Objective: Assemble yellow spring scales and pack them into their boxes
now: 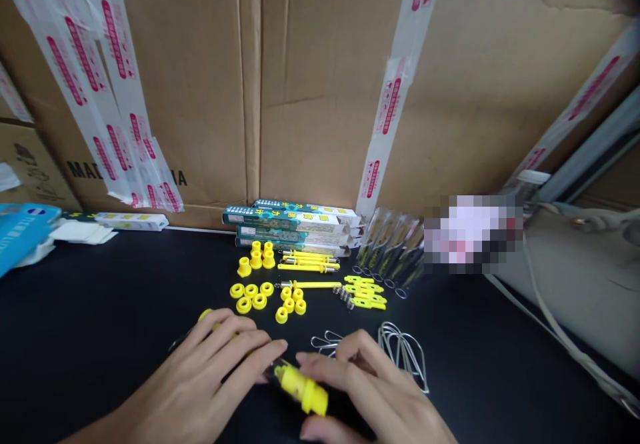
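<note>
My left hand (200,364) is closed over a clear-tubed spring scale that lies slantwise beneath its fingers; the palm hides most of the tube. A bit of yellow shows past the knuckles at its far left end. The yellow end piece (303,387) sticks out to the right, slightly blurred. Around this piece curl the forefinger and thumb of my right hand (370,387), forefinger above and thumb below. Just beyond my right hand lie bent metal wire hooks (405,351) and smaller wire clips (327,343).
Yellow collars (244,267), rings (243,305) and small caps (281,315) stand in groups. Beside them are yellow rods with springs (310,285), flat yellow hooks (367,291) and clear tubes (385,251). Printed boxes (290,221) are stacked against a large carton (320,97). A cable (565,344) runs at right.
</note>
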Demonstrator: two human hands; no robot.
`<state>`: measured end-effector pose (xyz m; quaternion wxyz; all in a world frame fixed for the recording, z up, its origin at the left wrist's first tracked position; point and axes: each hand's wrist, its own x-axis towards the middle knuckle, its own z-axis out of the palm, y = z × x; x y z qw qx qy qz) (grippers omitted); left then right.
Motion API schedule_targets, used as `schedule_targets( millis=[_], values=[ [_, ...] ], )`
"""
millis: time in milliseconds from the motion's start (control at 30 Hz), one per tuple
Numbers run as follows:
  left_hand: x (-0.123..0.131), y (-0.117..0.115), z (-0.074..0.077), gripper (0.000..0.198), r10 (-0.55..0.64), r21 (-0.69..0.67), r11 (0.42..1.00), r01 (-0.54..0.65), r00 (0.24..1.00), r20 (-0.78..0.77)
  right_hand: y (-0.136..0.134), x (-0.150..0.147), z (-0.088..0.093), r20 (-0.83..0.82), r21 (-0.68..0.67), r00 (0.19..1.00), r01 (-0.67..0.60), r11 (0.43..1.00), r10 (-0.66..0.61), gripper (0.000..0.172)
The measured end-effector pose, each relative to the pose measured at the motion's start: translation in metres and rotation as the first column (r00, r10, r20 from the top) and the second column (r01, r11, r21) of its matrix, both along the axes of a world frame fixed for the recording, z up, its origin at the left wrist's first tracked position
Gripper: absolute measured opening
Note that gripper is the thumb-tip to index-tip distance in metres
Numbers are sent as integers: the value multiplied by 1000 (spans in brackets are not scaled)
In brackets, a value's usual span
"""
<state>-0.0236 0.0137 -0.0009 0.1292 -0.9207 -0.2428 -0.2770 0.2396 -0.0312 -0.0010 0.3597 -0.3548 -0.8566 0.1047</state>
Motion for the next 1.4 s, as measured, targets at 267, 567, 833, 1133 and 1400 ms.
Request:
schedule_targets(
  millis=[267,567,833,1133,1400],
  values=[
    [-8,-4,-19,52,138,-112,984,-138,990,-7,20,63,34,164,31,943,287,957,-289,18],
    [-8,-2,-14,53,174,-144,972,-187,980,-100,51,111,29,222,-428,928,368,825,-298,14],
    [-10,-1,-22,47,185,-116,974,-193,980,-80,49,106,31,258,-513,930,360,779,-260,16],
    [-2,0,-14,35,155,-70,986,-154,988,16,51,110,22,260,-614,938,343,711,-229,12],
    [4,-1,2,43,117,75,990,-120,992,36,47,120,36,247,-607,962,245,756,-114,24]
  ],
)
